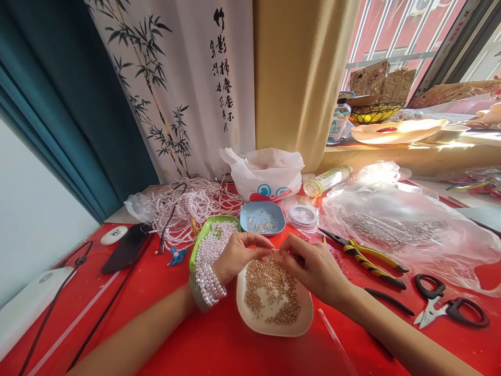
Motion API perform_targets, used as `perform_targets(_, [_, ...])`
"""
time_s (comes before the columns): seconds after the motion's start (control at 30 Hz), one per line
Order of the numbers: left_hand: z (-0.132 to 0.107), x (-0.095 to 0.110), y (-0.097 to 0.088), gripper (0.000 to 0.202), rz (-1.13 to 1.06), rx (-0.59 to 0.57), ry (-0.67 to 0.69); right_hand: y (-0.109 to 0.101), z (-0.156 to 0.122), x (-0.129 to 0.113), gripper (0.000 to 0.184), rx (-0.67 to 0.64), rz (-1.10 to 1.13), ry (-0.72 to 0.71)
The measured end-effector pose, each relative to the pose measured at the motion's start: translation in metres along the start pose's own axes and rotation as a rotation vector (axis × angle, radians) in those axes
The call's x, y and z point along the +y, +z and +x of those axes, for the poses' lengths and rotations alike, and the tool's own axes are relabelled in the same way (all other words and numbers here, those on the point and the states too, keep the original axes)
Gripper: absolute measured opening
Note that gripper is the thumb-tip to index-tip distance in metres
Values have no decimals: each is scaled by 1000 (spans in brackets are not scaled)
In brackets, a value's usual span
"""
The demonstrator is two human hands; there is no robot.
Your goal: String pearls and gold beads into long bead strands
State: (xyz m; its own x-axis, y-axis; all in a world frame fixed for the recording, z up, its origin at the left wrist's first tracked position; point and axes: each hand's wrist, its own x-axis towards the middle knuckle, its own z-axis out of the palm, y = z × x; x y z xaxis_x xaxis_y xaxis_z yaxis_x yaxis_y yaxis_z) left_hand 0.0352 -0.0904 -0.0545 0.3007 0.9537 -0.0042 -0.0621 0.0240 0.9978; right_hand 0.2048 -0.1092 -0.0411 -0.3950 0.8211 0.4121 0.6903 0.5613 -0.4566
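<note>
My left hand (239, 254) and my right hand (313, 267) meet fingertip to fingertip just above a cream dish (301, 321) filled with small gold beads (272, 292). Both hands are pinched shut around something tiny at the point where they touch; it is too small to name. Several pearl bracelets (207, 279) wrap my left wrist. A green tray (195, 245) holding white pearls lies under and behind that wrist.
A blue dish (262, 216) of small beads, a spool of clear cord (303, 215) and a heap of pearl strands (191, 206) lie behind. Yellow-handled pliers (368, 258), black scissors (442, 305) and clear plastic bags (410, 224) lie to the right. A phone (127, 248) and cables lie left.
</note>
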Motion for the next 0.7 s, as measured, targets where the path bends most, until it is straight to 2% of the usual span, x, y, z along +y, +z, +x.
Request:
perform_targets(0.27, [0, -1, 0, 20, 2, 11, 21, 1, -1, -2, 15, -2, -75, -30])
perform_targets(0.7, [-5, -1, 3, 17, 112, 28, 134, 5, -3, -2, 16, 41, -193, -79])
